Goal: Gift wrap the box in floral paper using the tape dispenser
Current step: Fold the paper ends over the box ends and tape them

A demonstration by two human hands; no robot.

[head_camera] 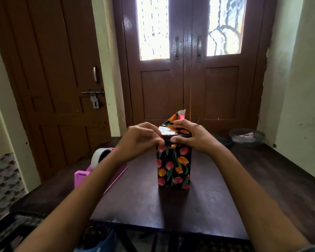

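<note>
box (174, 166) is stood upright below both grips | floral paper (166, 132) is pinched by left hand (140, 137), right hand (191, 135) | loose flap (176, 116) beyond right grip

No words, brands or numbers can be read anywhere. The floral paper (174, 166) in the middle of the scene carries only a printed tulip pattern. The pink tape dispenser (81, 177) at the near left shows plain faces. At the far right, a white sheet (247, 135) with reddish marks lies inside a round container (249, 141), too small and blurred to make out.
</note>
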